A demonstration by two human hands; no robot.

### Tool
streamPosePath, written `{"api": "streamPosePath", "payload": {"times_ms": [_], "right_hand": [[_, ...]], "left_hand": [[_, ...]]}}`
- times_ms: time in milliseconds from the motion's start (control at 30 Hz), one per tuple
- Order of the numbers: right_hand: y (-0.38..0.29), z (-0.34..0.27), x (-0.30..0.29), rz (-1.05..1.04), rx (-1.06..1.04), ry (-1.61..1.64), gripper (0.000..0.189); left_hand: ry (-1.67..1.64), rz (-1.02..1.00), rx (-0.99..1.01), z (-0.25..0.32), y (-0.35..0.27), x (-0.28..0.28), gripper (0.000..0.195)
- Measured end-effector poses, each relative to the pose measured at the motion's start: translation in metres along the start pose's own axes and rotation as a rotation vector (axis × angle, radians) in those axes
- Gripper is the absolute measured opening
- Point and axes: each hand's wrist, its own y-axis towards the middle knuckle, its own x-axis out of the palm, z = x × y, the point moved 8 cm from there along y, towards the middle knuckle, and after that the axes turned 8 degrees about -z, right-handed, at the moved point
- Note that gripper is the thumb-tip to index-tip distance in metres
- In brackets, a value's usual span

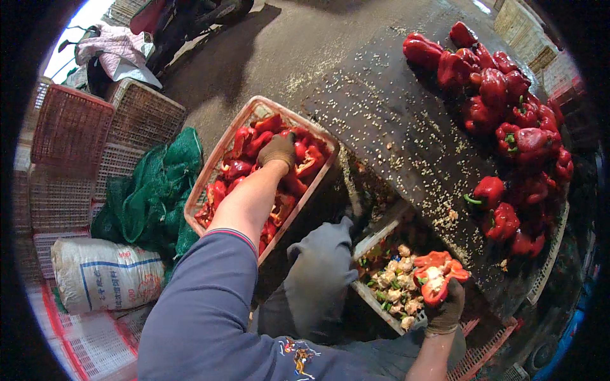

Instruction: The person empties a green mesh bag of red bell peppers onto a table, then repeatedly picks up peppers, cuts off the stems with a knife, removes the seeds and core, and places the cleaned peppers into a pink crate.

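My gloved left hand (277, 151) reaches down into an orange plastic crate (191, 189) filled with cut red bell pepper pieces (238, 167); its fingertips are among the pieces, and whether it grips one is hidden. In my gloved right hand (445, 305) is an opened red bell pepper (436, 276), its pale seed core showing. Below and left of that pepper, a pale crate (379, 305) holds pepper cores with green stems (395, 285). Whole red bell peppers (493, 90) lie heaped on the dark tabletop (405, 157), which is strewn with seeds.
Stacked plastic crates (71, 124) line the left side, beside green mesh netting (147, 190) and a white woven sack (112, 276) bearing print. A motorbike (190, 24) stands at the top left. More crates (524, 38) are at the top right.
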Motion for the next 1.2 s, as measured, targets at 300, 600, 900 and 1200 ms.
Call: {"api": "streamPosePath", "payload": {"times_ms": [300,600,900,1200], "right_hand": [[-0.011,-0.015,0.027,-0.106,-0.019,0.063,0.059],[-0.064,-0.03,-0.004,-0.017,-0.133,0.07,0.046],[-0.089,-0.03,-0.046,-0.006,-0.198,0.032,0.023],[-0.093,-0.024,-0.059,0.119,-0.042,0.017,0.053]], "left_hand": [[0.514,-0.053,0.369,0.051,-0.068,-0.057,0.041],[-0.115,-0.015,1.732,0.197,-0.445,-0.043,0.051],[-0.012,-0.103,1.663,0.236,-0.513,0.066,0.052],[-0.501,-0.909,1.136,0.266,-0.483,0.079,0.053]]}}
